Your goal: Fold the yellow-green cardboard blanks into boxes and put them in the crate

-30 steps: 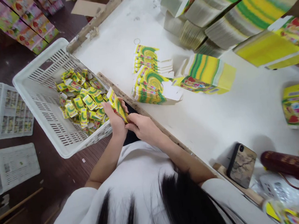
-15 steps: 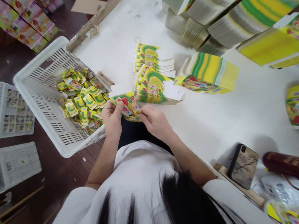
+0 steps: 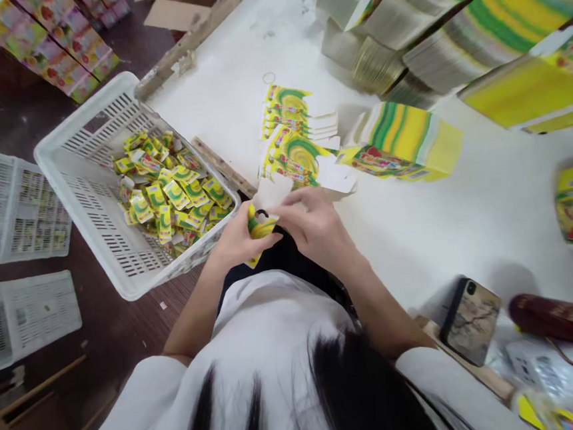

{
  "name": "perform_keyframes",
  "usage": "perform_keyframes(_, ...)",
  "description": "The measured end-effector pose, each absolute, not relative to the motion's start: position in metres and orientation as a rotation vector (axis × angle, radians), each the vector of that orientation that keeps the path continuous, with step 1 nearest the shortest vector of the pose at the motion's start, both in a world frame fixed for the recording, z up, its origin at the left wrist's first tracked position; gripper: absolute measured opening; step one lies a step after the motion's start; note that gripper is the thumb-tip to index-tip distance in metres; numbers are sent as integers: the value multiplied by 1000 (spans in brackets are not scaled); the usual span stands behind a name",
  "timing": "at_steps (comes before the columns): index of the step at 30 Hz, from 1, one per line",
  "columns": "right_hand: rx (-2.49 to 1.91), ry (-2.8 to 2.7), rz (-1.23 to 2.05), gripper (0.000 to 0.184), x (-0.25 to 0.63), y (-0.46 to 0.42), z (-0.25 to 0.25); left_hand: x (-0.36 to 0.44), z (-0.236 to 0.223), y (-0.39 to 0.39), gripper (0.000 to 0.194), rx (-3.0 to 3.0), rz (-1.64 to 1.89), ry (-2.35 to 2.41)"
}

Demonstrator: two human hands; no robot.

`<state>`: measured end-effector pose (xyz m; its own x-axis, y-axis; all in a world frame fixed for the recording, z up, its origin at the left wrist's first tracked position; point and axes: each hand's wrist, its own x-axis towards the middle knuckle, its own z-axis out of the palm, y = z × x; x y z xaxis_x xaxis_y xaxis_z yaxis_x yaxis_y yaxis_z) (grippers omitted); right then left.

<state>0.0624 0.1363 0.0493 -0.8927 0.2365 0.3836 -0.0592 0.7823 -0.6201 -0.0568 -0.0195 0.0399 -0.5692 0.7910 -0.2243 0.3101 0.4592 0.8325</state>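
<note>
Over my lap, my left hand (image 3: 236, 241) is wrapped round a small yellow-green printed carton (image 3: 262, 229), whose top stands open with a white flap raised. A dark round spot shows at its opening; I cannot make out what it is. The fingers of my right hand (image 3: 315, 229) are closed at the right edge of this carton, by the flap. Just beyond my hands, flattened printed cartons (image 3: 294, 157) lie overlapping on the white table (image 3: 393, 232). To the left, a white plastic basket (image 3: 87, 199) holds many small yellow-green packets (image 3: 177, 192).
Tall stacks of flat cartons (image 3: 474, 11) stand at the back right, with a shorter carton bundle (image 3: 400, 138) before them. A phone (image 3: 471, 319) and a dark red cylinder (image 3: 561, 325) lie at the right. More baskets (image 3: 29, 318) and pink boxes (image 3: 50, 41) are on the floor.
The carton has gone from flat and facing me to opened up with its flap raised. My left hand has moved right and lower, and my right hand has shifted to the flap.
</note>
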Motion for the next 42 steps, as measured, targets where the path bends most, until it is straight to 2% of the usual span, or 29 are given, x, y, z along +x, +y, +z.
perform_keyframes(2, -327, -2334, 1070, 44, 63, 137, 40, -51, 29, -15, 63, 878, 1114, 2142)
perform_keyframes(4, -452, -2168, 1360, 63, 62, 133, 29, -45, 25, -14, 69, 939, 1191, 2168)
perform_keyframes(8, -505, -1787, 2140, 53, 52, 115, 15, -39, 20, -15, 76, 1155, 1301, 2185)
perform_keyframes(11, -498, -1585, 2475, 50, 45, 111, 18, -37, 15, -15, 74, 1318, 1330, 2207)
perform_keyframes(16, -315, -1540, 2845, 72, 41, 124, 21, -34, 16, -12, 60, 1382, 1299, 2171)
perform_keyframes(20, -304, -1651, 2688, 78, 46, 125, 15, -37, 21, -10, 46, 1273, 1236, 2183)
perform_keyframes(24, -213, -2072, 2239, 75, 53, 120, 20, -45, 17, -9, 44, 1295, 1142, 2173)
perform_keyframes(26, -226, -2261, 2009, 73, 55, 118, 23, -45, 12, -7, 47, 1352, 1107, 2172)
perform_keyframes(30, -408, -2261, 1816, 67, 55, 121, 18, -41, 7, -7, 75, 1267, 1146, 2324)
perform_keyframes(32, -480, -2203, 1736, 67, 54, 123, 12, -39, 9, -9, 74, 1218, 1121, 2435)
perform_keyframes(34, -439, -2237, 1616, 66, 54, 125, 7, -41, 12, -13, 62, 1211, 1084, 2506)
perform_keyframes(37, -280, -2423, 1438, 55, 56, 128, 5, -45, 17, -18, 53, 1256, 1074, 2549)
perform_keyframes(42, -217, -2488, 1362, 32, 63, 146, 12, -56, 27, -19, 52, 1277, 1100, 2455)
